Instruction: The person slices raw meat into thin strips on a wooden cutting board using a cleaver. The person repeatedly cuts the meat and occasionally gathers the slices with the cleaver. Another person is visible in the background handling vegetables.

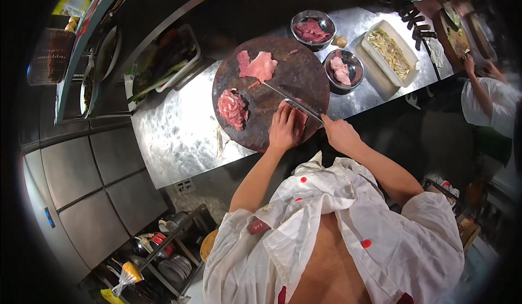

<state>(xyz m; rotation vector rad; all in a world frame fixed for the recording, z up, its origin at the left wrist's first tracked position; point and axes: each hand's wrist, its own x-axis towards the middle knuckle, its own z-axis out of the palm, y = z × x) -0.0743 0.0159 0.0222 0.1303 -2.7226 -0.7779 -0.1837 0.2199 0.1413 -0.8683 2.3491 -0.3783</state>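
On a round, dark chopping block (304,73), my left hand (284,128) presses down on a piece of raw meat (302,121) with its fingers bent. My right hand (341,136) grips the handle of a knife (304,108). Seen nearly edge-on, its blade slants across the block close to the left fingertips, over the meat. A mound of thinly sliced raw meat (232,110) sits on the left of the block. Flat, pale pink pieces of raw meat (262,66) lie towards the far side, with small scraps beside the knife tip.
Two metal bowls of raw meat (313,30) (341,71) stand right of the block on the steel counter (171,141). Beyond are a white tray (412,73) of pale shredded food and several dark-handled knives (420,28). A co-worker (487,100) works far right. A vegetable basket (197,55) stands left.
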